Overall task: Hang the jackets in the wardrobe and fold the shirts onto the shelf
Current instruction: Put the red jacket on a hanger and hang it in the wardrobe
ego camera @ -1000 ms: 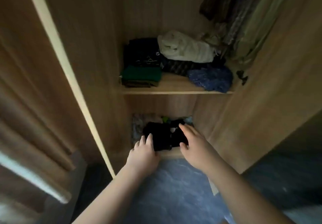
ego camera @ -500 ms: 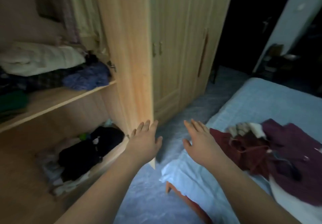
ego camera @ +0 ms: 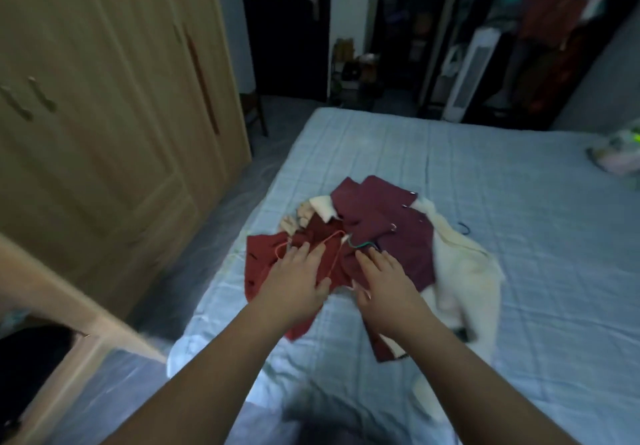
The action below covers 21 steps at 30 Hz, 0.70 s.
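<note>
A heap of clothes lies on the pale blue bed (ego camera: 485, 174): a red garment (ego camera: 258, 261) at the left, a dark maroon garment (ego camera: 388, 222) over the middle and a cream garment (ego camera: 464, 271) at the right. Thin pink and green hanger wires (ego camera: 341, 238) lie on top of the heap. My left hand (ego camera: 294, 283) reaches over the red garment with fingers straight and spread. My right hand (ego camera: 384, 285) reaches beside it over the maroon one, fingers also straight. Neither hand grips anything. The wooden wardrobe (ego camera: 104, 115) stands to the left.
The open wardrobe door's edge (ego camera: 69, 306) juts in at the lower left. A narrow strip of floor (ego camera: 214, 229) runs between wardrobe and bed. A dark doorway (ego camera: 287, 28), a white tower fan (ego camera: 467, 73) and hanging clothes stand beyond the bed. A small light object (ego camera: 620, 153) lies at the bed's right edge.
The view has swung right from the wardrobe shelves to the bed. Both hands left the black folded clothes on the lower shelf and now reach over the heap on the bed.
</note>
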Motion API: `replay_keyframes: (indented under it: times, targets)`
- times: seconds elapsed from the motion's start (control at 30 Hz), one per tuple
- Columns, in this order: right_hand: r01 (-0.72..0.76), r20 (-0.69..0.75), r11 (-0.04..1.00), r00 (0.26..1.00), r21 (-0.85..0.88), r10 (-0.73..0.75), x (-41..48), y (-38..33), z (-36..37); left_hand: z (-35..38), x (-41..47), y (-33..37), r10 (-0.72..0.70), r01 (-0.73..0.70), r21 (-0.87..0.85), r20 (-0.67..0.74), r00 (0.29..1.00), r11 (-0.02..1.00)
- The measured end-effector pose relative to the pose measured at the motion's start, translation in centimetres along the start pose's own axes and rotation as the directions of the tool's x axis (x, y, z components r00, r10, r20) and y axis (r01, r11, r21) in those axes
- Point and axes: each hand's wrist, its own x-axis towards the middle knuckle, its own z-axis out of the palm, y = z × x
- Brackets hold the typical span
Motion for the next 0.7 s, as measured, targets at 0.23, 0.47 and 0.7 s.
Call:
replay_keyframes:
  times: [0.23, 0.47, 0.7]
  targets:
    - [-0.134, 0.007, 0.990, 0.991, 0.053, 0.134, 2.9, 5.5, 0.4, 2.9, 7.1, 1.7, 0.088, -0.090, 0.013, 0.095, 0.992, 0.996]
    - [-0.220, 0.065, 0.975, 0.974, 0.026, 0.218, 10.1, 8.2, 2.9, 5.4, 16.3, -1.7, 0.125, -0.115, -0.068, 0.166, 0.978, 0.991]
    - [-0.288, 0.208, 0.956, 0.940, 0.051, 0.272, 20.1, 8.3, 7.2, 10.1, 22.9, -9.1, 0.056, -0.023, -0.102, 0.334, 0.941, 0.994]
